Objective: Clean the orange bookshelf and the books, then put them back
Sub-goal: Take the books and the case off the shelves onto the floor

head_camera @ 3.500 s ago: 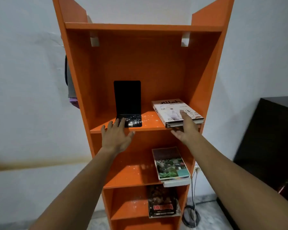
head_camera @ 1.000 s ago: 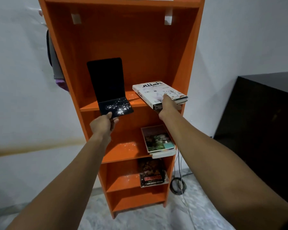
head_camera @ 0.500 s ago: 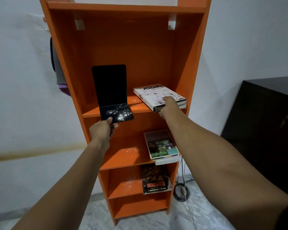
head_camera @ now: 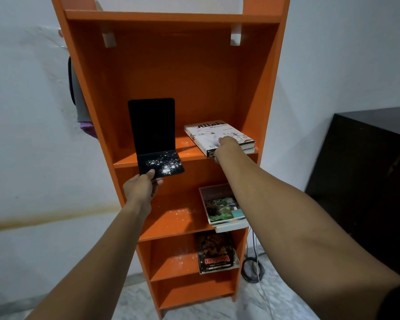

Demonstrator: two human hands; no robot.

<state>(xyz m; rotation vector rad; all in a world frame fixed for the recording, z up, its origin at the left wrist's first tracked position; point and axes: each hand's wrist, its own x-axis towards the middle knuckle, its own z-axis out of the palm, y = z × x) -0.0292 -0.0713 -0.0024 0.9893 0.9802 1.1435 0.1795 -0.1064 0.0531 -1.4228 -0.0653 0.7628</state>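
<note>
We face the orange bookshelf [head_camera: 194, 65], tall and narrow against a pale wall, its boards bright orange and dusted here and there with white specks [head_camera: 179, 213]. To the right of the bookshelf stands a dark cabinet [head_camera: 367, 181]. On the bookshelf's upper shelf, at the left, a black cover [head_camera: 151, 128] lies open in an L: one half stands upright against the back panel, the other lies flat, juts past the front edge and is thickly speckled white. At the right of that same shelf a white book [head_camera: 208, 135] with black lettering lies flat on another volume. One shelf down, at the right, a short stack of books [head_camera: 222, 206] topped by a green pictured cover overhangs the front edge; on the shelf below that lies a dark book [head_camera: 215, 255] with a red title. Our left hand [head_camera: 140, 187] pinches the near edge of the black cover's flat half, thumb on top. Our right hand [head_camera: 226, 146] grips the white book's near corner, fingers over its cover.
</note>
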